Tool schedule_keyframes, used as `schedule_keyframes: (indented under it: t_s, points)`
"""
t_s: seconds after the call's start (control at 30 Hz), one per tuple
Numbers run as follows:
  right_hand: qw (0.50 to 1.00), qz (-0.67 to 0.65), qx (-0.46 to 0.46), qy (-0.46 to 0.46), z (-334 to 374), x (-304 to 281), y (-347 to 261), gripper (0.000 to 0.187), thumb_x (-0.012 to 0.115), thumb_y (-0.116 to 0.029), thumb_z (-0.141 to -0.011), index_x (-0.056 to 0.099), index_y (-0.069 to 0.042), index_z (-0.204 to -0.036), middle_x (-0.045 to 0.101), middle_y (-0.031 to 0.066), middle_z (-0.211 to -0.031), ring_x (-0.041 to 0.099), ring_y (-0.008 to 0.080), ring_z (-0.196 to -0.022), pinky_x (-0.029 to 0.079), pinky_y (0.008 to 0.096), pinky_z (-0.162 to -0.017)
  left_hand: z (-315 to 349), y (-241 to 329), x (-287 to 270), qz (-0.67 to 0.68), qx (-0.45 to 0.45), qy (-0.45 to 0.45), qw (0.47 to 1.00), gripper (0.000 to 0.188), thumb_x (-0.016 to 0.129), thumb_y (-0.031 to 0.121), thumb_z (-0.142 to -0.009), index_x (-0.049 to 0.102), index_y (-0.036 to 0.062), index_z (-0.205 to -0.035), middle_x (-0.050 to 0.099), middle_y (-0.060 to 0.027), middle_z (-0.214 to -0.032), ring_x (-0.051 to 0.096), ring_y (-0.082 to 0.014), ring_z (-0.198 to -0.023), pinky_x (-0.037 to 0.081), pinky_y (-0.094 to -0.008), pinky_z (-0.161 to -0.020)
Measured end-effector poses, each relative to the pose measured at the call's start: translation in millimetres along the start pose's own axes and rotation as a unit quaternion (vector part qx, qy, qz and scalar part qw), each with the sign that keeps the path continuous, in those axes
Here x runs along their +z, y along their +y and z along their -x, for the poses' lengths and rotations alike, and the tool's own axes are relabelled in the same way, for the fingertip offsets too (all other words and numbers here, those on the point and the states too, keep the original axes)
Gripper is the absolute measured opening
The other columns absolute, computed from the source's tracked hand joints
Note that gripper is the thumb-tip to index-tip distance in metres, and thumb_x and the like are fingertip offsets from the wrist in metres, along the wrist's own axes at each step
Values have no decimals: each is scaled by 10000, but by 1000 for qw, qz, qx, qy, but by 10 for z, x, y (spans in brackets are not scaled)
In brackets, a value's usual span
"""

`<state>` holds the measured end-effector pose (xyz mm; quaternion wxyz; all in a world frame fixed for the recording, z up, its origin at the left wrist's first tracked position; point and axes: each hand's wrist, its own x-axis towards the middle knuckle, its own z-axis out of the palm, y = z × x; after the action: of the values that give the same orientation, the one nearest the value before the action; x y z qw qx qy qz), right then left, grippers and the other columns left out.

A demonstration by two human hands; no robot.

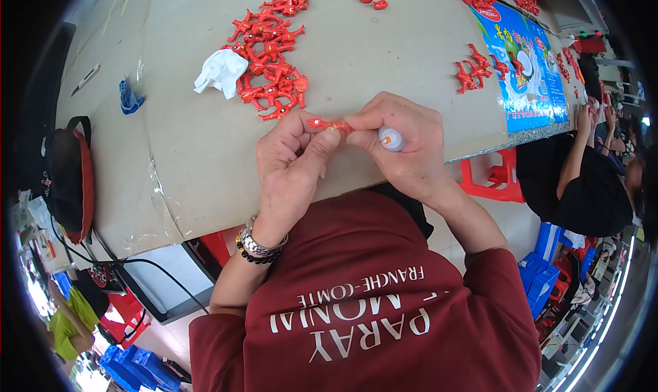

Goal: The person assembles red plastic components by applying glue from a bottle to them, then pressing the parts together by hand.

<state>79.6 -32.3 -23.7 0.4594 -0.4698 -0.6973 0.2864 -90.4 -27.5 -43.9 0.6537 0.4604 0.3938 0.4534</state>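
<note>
Near the table's front edge, my left hand (291, 155) pinches a small red toy figure (321, 123) between thumb and index finger. My right hand (404, 141) closes its thumb and fingertips on the figure's other end. Tucked in that same hand is a small whitish bottle (392, 141) with an orange spot at its end. Most of the figure is covered by my fingertips. Just beyond my left hand lies a long heap of similar red figures (271, 66), with a crumpled white tissue (221, 73) against its left side.
Two small red pieces (372, 2) lie farther back on the table (185, 131). Several red figures (473, 69) stand at the right beside a blue printed sheet (524, 63). At left are a pen (86, 78), a blue scrap (129, 98) and a dark bag (72, 179). A person (582, 172) sits at right.
</note>
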Motion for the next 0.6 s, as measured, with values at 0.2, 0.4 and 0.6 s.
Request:
schedule_keyframes:
  t_s: [0.2, 0.4, 0.6]
  points:
    - [992, -57, 111, -31, -42, -58, -17, 186, 714, 66, -721, 696, -3, -893, 633, 51, -757, 576, 113, -685, 437, 243, -613, 19, 40, 13, 65, -31, 12, 997, 138, 573, 148, -942, 563, 22, -887, 518, 17, -652, 404, -32, -522, 305, -191, -461]
    - [992, -69, 105, -19, -42, -34, -10, 172, 721, 54, -732, 703, -10, -891, 630, 47, -761, 565, 106, -688, 432, 240, -615, 42, 101, 31, 101, -61, 35, 992, 169, 581, 166, -944, 575, 12, -874, 498, 24, -620, 381, -35, -481, 284, -196, -437]
    - [986, -94, 134, -18, -48, -30, -28, 141, 724, 37, -748, 701, -1, -881, 623, 32, -755, 548, 88, -677, 420, 228, -601, 66, 147, 69, 103, -95, 53, 989, 209, 572, 195, -948, 549, 56, -794, 485, 8, -567, 371, -59, -442, 274, -203, -424]
